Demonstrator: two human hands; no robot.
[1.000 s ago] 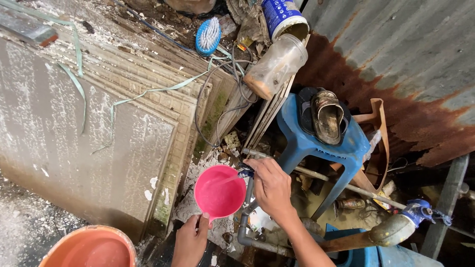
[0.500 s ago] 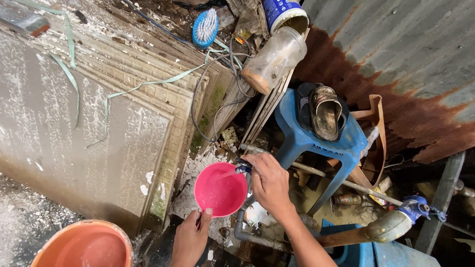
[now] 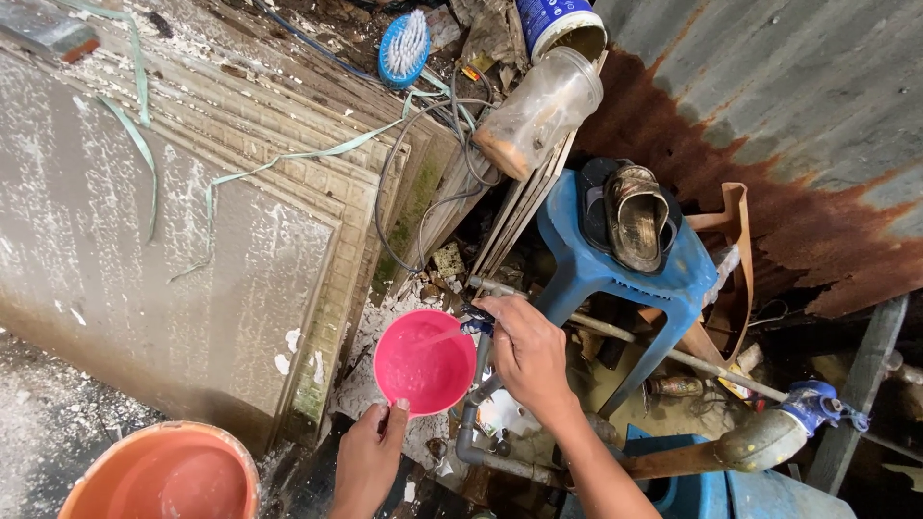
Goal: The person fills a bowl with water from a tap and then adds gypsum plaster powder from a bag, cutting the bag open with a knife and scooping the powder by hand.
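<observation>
Pink bowl [image 3: 424,363]: in your head view it sits under the tap [image 3: 476,325], tilted a little toward you, with a thin stream of water running into it and a shallow pool inside.
Left hand [image 3: 368,459]: you hold the bowl by its near rim, thumb over the edge and the other fingers tucked under it, hidden from view.
Right hand [image 3: 529,358]: your fingers are curled together around the tap head at the top of the grey pipe [image 3: 473,404]; you seem to be pinching its handle, though the fingertips are hidden.
Around you: an orange bucket [image 3: 163,476] stands at lower left, well apart from the bowl; a blue stool [image 3: 615,274] with a worn sandal [image 3: 636,216] on its seat stands just behind the tap; a clear plastic jar [image 3: 535,112] and a blue brush [image 3: 403,48] lie further up among loose cables.
Risk, spill: you grip the bowl at one point on the rim only, so as it fills, the weight could tip it away from you and dump the water.
Risk, overshoot: the stream enters near the far edge; open the tap harder and it may jump the rim.
Risk, footing: the ground below is rubble and wet plaster, so spilled water would make it slippery.
</observation>
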